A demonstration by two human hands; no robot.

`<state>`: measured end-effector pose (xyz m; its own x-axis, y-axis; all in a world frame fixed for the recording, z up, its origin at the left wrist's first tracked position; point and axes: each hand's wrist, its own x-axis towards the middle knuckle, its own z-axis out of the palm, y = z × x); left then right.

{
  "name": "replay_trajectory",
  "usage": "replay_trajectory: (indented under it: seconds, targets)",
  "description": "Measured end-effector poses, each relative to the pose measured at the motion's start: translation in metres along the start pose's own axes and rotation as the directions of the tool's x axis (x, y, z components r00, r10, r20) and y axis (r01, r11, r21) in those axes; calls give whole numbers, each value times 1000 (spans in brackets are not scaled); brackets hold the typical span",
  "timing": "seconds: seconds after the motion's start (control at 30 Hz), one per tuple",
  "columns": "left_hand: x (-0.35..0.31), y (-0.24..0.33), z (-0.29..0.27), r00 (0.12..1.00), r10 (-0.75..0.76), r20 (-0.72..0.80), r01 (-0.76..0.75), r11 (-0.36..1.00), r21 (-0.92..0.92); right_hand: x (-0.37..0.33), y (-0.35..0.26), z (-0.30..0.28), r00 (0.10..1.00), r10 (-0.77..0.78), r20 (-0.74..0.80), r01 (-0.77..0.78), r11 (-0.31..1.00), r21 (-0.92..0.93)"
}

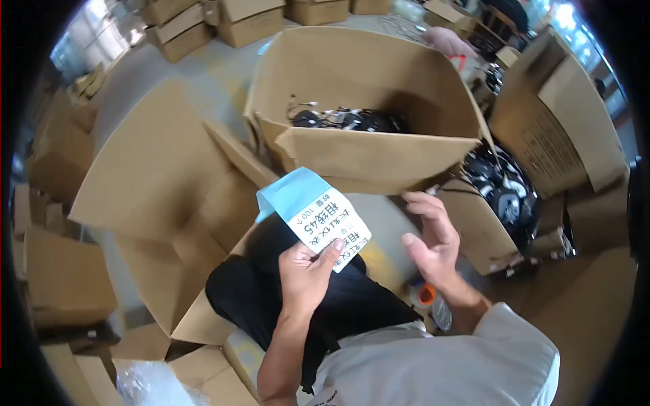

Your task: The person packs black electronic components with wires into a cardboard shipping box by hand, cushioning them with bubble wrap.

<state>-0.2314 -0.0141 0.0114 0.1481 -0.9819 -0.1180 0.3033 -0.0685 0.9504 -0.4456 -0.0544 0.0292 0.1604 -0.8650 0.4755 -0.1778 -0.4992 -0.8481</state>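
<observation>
My left hand [303, 281] pinches the lower end of a white label [321, 220] with black handwriting, thumb on top. A light blue sheet [296, 192], seemingly its backing paper, folds away at the label's far end. Both are held above my lap. To the right, my right hand [435, 242] is raised with its fingers spread and curved, holding nothing. It is apart from the label, close to the front of a large open carton [372, 159].
The large carton holds black parts [352, 120] with wires. At right, another carton [477, 230] is filled with black round parts [506, 199]. An open carton [149, 176] stands at my left. A tape roll with an orange core [426, 294] lies below my right hand.
</observation>
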Motion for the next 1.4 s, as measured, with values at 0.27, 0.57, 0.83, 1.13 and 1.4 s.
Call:
replay_trajectory:
  seconds: [0.27,0.57,0.83,1.13,1.4]
  targets:
    - [-20,4,-3,954,1,301,-98,947,305,40,-14,14,743,-279,608,443,886,-136]
    - [-2,-9,-9,909,-80,410,-69,940,335,41,7,10,733,-293,613,438,894,-96]
    - [6,-135,95,860,-124,495,-221,784,581,107,2,-58,949,37,-312,-109,970,-217]
    - [11,2,34,926,26,378,115,931,-347,69,4,3,645,-717,265,693,403,-598]
    - [24,32,-24,997,-14,-75,-29,845,-535,77,15,68,676,-678,288,732,572,-370]
